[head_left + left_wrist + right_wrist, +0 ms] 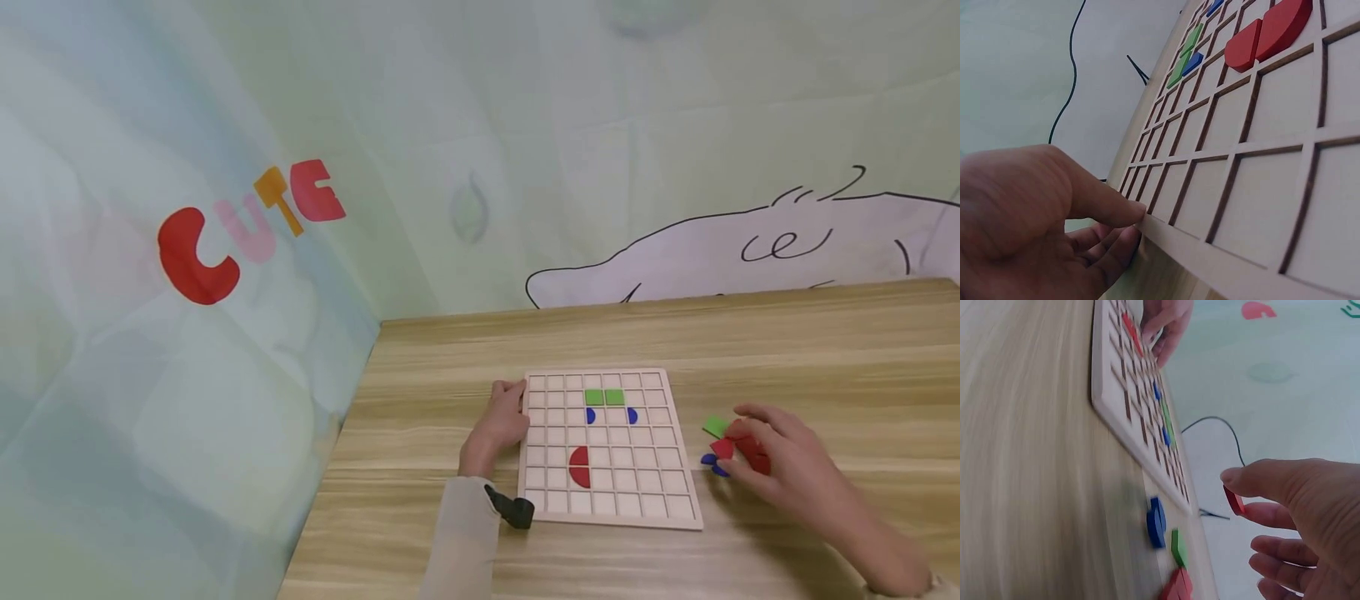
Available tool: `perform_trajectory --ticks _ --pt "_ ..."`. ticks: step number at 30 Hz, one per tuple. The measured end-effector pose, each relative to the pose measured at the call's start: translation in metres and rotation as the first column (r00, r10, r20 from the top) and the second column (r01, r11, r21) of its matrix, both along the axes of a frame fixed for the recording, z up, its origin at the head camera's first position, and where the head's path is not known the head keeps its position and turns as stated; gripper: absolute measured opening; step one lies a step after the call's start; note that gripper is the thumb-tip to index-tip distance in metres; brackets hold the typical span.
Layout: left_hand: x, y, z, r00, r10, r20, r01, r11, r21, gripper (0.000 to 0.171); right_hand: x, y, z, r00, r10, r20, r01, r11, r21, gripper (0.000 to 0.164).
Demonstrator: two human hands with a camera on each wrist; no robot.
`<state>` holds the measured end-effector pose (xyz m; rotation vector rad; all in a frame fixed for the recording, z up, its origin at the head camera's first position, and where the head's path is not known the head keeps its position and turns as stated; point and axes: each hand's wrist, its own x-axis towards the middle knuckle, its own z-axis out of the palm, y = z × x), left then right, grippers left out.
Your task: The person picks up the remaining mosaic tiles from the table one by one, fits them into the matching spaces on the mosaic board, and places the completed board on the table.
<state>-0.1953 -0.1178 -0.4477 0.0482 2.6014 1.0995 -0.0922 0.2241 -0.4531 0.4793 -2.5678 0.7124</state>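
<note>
A pale wooden grid board (pixel 633 481) lies on the table. My left hand (pixel 501 423) grips its left edge, thumb (pixel 1125 212) on the rim and other fingers curled below in the left wrist view. Set in the cells are two green squares (pixel 594 397), two blue half-round pieces (pixel 591 416) and two red quarter-round pieces (pixel 579 477). To the right of the board, my right hand (pixel 783 458) pinches a small red piece (pixel 1233 500) between thumb and index finger, raised above the loose pieces. Its other fingers are loosely bent.
Beside the board's right edge lie loose pieces: a green one (pixel 715 426), blue ones (pixel 1156 526) and red ones (pixel 1177 589). The wood-grain table (pixel 450 350) meets a printed cloth backdrop (pixel 450 125) at its back and left. A black wrist strap (pixel 513 508) crosses the left sleeve.
</note>
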Motion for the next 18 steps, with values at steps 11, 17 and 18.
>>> perform_trajectory --ticks 11,17,18 --pt "-0.002 0.000 0.000 1.000 -0.003 -0.012 0.003 1.000 -0.007 0.066 -0.001 -0.034 0.004 0.999 -0.036 -0.039 0.033 0.996 -0.082 0.035" --pt "-0.001 -0.001 -0.001 1.000 -0.003 -0.004 0.003 1.000 -0.008 0.066 0.003 -0.051 0.009 0.987 -0.108 0.118 0.119 0.988 -0.097 0.029" --pt "-0.001 -0.002 -0.001 1.000 -0.002 -0.005 0.002 1.000 -0.009 0.066 0.004 -0.053 0.009 0.984 -0.113 0.135 0.126 0.988 -0.093 0.029"
